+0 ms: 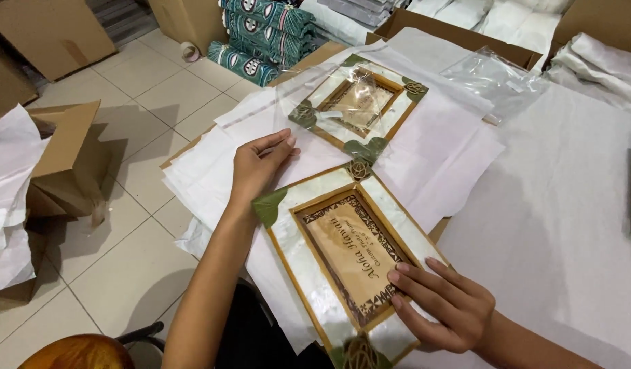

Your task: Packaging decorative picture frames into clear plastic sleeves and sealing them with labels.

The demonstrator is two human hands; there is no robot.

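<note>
A rectangular picture frame (343,246) with a wooden border, pearly white inlay and green leaf corners lies flat on white tissue paper (438,150) in front of me. My right hand (442,304) rests palm down on its near right side, fingers on the brown printed insert. My left hand (257,167) lies flat on the tissue paper just left of the frame's far corner, fingers apart. A second, similar frame (360,106) sits farther back inside a clear plastic sleeve.
A crumpled clear plastic bag (496,78) lies at the back right. Open cardboard boxes (66,154) and white paper stand on the tiled floor at left. Rolled patterned fabric bundles (264,31) are stacked at the back. A white cloth (561,205) covers the table's right side.
</note>
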